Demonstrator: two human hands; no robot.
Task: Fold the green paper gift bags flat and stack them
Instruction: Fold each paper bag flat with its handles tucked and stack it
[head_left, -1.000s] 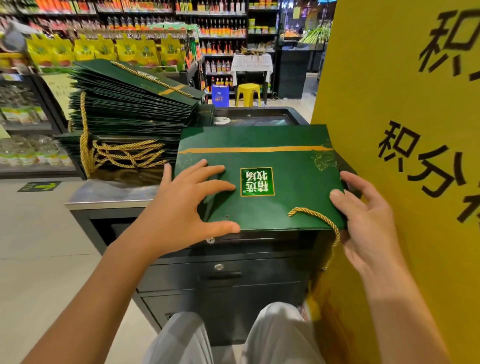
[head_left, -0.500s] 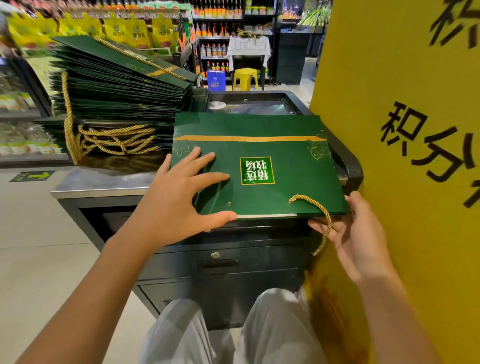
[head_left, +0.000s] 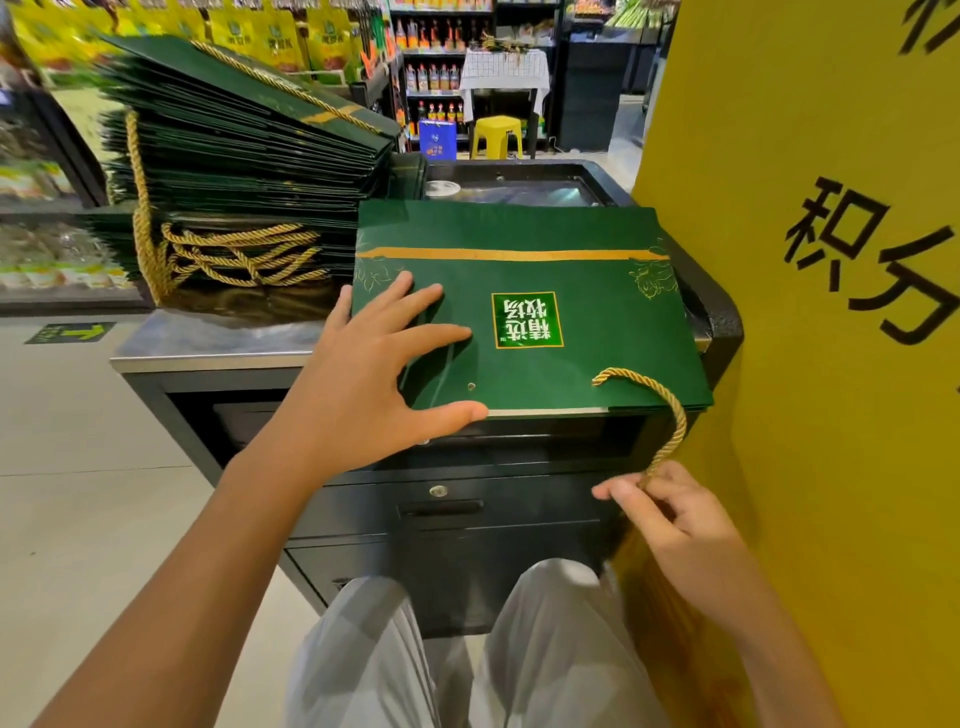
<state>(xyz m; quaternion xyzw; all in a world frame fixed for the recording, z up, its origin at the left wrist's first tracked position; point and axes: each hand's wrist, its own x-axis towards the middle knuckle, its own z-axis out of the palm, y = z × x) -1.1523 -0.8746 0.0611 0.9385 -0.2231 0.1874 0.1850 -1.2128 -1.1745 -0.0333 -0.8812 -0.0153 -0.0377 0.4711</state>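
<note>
Flattened green gift bag (head_left: 545, 270) lies on the steel counter top (head_left: 208, 343), near edge overhanging the dark cabinet (head_left: 467, 530). Left hand (head_left: 363, 374) presses its left side, fingers spread flat, thumb along the near edge. Right hand (head_left: 670, 514) sits below the counter edge — fingertips pinch the gold rope handle (head_left: 670, 410) hanging off the bag. Tall stack of folded green bags (head_left: 244, 171) stands just left, gold cords spilling out front.

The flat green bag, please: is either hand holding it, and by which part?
The right hand pinches the bottom of its gold rope handle; the left hand only presses flat on the green bag face.
</note>
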